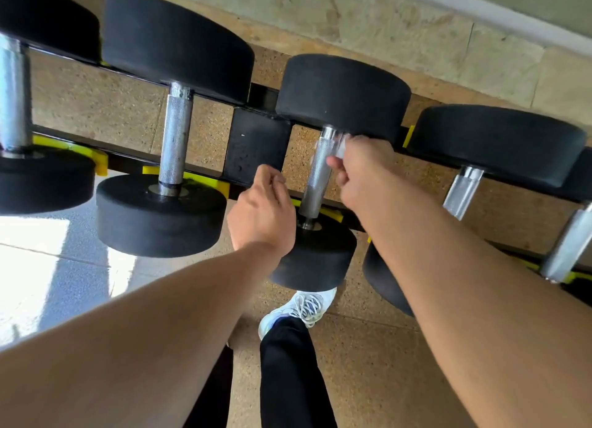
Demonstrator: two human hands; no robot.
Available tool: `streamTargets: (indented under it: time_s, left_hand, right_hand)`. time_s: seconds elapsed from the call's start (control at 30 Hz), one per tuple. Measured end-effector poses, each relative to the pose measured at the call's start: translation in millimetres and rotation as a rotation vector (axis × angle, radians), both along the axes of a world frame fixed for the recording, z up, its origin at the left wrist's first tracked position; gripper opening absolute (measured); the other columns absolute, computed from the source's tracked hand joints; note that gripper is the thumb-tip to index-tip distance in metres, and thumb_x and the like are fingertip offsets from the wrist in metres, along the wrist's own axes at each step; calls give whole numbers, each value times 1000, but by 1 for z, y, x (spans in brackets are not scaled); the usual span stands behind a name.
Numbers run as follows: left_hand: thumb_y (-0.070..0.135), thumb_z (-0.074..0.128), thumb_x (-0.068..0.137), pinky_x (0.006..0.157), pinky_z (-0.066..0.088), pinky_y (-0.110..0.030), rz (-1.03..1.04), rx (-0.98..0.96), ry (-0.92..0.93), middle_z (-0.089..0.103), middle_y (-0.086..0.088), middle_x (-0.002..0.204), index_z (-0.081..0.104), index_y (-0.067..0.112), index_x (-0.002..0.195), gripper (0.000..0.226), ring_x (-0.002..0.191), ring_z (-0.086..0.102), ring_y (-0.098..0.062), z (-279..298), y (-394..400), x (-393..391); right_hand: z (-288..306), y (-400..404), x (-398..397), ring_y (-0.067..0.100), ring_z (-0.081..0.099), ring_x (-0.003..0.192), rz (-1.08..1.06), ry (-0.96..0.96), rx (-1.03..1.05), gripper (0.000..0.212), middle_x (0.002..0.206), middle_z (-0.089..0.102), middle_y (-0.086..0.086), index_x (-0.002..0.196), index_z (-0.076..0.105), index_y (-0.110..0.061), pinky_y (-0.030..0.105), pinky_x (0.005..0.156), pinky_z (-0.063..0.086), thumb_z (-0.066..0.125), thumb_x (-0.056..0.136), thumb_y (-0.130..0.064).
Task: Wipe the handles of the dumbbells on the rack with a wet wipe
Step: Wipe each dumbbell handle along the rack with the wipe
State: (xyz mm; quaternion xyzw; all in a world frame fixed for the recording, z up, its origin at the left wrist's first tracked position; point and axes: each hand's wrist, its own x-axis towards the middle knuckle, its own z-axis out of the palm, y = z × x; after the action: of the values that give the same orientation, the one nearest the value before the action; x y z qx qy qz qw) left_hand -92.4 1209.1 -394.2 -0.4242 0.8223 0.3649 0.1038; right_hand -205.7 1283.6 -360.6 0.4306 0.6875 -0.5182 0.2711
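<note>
Several black dumbbells with chrome knurled handles lie across a black rack with yellow cradles. My right hand pinches a small white wet wipe against the upper end of the middle dumbbell's handle, just under its far weight. Just left of that handle, near its lower end, my left hand hovers with curled fingers; I cannot tell whether it touches the handle or holds anything.
Another dumbbell lies to the left and two more to the right on the rack. Below are a speckled brown floor, my white shoe and dark trouser leg. Bright light falls on pale tiles at left.
</note>
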Motion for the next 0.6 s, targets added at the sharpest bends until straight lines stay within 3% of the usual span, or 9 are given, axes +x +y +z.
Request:
streamTargets:
  time_s: [0.07,0.1,0.2,0.27,0.33,0.37,0.43,0.53,0.6]
  left_hand:
    - [30,32,106,64,31,-33,-19,1,2,45,15,65,50,30,101,19,67,46,-22,-1,-1,0]
    - [30,32,105,64,30,-33,-15,0,6,45,16,65,50,31,100,19,68,46,-23,-1,-1,1]
    - [30,33,104,64,30,-33,-1,-13,23,49,12,69,52,31,100,20,70,45,-23,-1,0,0]
    - [30,33,104,64,30,-33,1,-23,26,51,10,71,54,30,102,21,69,45,-23,-1,1,1]
    - [30,33,104,63,30,-33,0,-28,30,52,9,72,54,29,101,22,69,45,-23,-1,1,1]
    - [29,33,104,63,30,-33,0,-28,32,51,9,71,54,29,101,21,69,45,-23,-1,1,2]
    - [28,33,104,63,29,-33,5,-22,31,48,11,69,54,28,102,21,69,45,-23,-1,1,2]
    - [28,33,104,63,29,-33,11,-16,32,45,14,65,55,28,102,22,69,45,-23,-2,1,3]
    - [27,33,104,63,29,-33,21,-12,39,44,15,65,54,28,101,22,69,45,-22,-3,2,3]
  right_hand:
    - [-8,-9,9,7,54,56,142,115,126,19,81,64,-1,110,67,-12,17,43,36,52,102,-21]
    - [-9,-5,20,7,57,61,329,233,253,23,85,65,-2,118,67,-12,17,45,41,51,103,-21]
    - [-11,26,59,21,69,91,943,471,521,34,110,73,2,135,61,-18,39,70,60,48,103,-16]
    - [-14,42,72,28,68,102,1229,358,550,35,114,72,5,131,64,-20,42,83,57,52,98,-15]
    - [-12,49,72,28,69,93,1419,153,491,28,98,71,6,118,70,-17,34,72,52,53,96,-15]
    - [-11,51,66,23,69,79,1437,66,409,26,85,69,5,114,72,-16,30,61,45,52,96,-15]
    - [-4,51,46,13,59,52,1181,-68,222,23,75,65,6,115,69,-15,26,47,35,52,99,-13]
    - [-3,46,13,7,60,50,614,7,209,24,94,66,1,124,63,-20,19,42,37,53,103,-19]
    - [-8,33,8,4,60,49,500,136,197,32,103,66,-4,135,60,-21,16,40,41,53,103,-21]
